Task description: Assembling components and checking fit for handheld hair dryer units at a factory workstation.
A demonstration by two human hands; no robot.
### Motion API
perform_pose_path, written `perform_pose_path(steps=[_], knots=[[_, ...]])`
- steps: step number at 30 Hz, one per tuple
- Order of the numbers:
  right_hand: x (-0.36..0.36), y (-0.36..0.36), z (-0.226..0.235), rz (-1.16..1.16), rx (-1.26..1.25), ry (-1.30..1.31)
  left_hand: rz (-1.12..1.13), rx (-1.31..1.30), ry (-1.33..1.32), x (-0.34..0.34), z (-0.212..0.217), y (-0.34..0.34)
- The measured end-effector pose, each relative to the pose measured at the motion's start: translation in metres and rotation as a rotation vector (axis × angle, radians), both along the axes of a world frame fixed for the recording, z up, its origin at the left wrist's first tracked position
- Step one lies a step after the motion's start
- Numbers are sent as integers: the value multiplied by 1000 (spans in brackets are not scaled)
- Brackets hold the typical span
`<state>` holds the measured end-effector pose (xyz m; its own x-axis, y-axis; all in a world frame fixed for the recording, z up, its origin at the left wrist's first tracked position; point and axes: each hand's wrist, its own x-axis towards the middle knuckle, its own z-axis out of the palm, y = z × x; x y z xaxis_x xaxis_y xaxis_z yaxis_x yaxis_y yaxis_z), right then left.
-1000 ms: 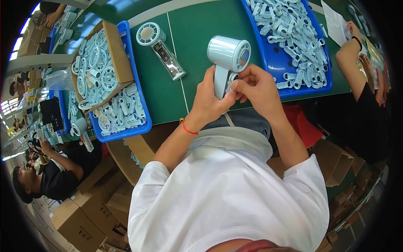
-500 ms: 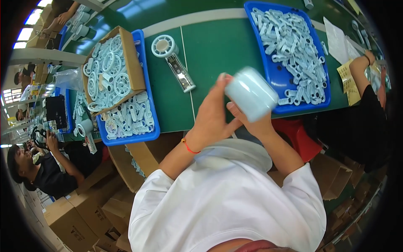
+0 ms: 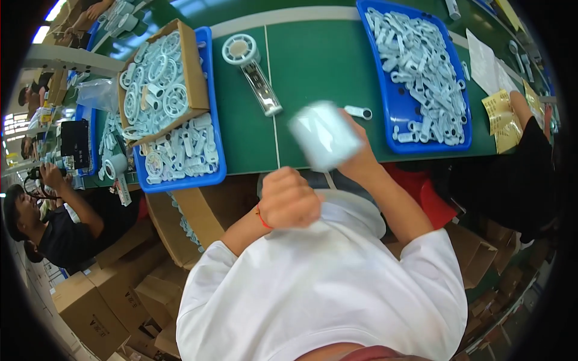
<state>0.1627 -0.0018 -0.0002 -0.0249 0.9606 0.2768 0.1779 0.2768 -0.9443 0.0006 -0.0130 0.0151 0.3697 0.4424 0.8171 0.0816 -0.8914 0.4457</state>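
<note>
My right hand [image 3: 363,157] grips a glossy pale blue rounded cup-shaped housing [image 3: 325,136], blurred by motion, above the front edge of the green table [image 3: 313,57]. Closed into a fist, my left hand [image 3: 291,200] is in front of my shirt, lower and left of the housing and apart from it; its palm side is hidden. A small pale blue strap-like part [image 3: 359,112] with a dark dot shows just beyond my right fingers; I cannot tell whether they touch it. Farther back lies a handheld fan [image 3: 241,49] with a round head and an open handle showing metallic insides.
A blue tray [image 3: 401,120] of strap-like parts stands at right. At left, a cardboard box [image 3: 194,72] of round grilles rests on another blue tray [image 3: 208,182]. Co-workers sit on both sides, near a red stool [image 3: 435,201] and cartons [image 3: 90,307].
My left hand has let go of the housing, drawn back toward my body and closed. The housing has moved left in my right hand. The small strap-like part now shows.
</note>
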Motion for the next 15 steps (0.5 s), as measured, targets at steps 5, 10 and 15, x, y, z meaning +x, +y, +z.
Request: perform_pose_path(steps=[5,10,15], knots=[[8,-6,18,38,78,-847,343,51,469,18,12,15],[33,-10,15,134,46,-697,366,-52,782,12,10,31],[28,-16,8,56,92,-670,314,-109,794,12,17,41]])
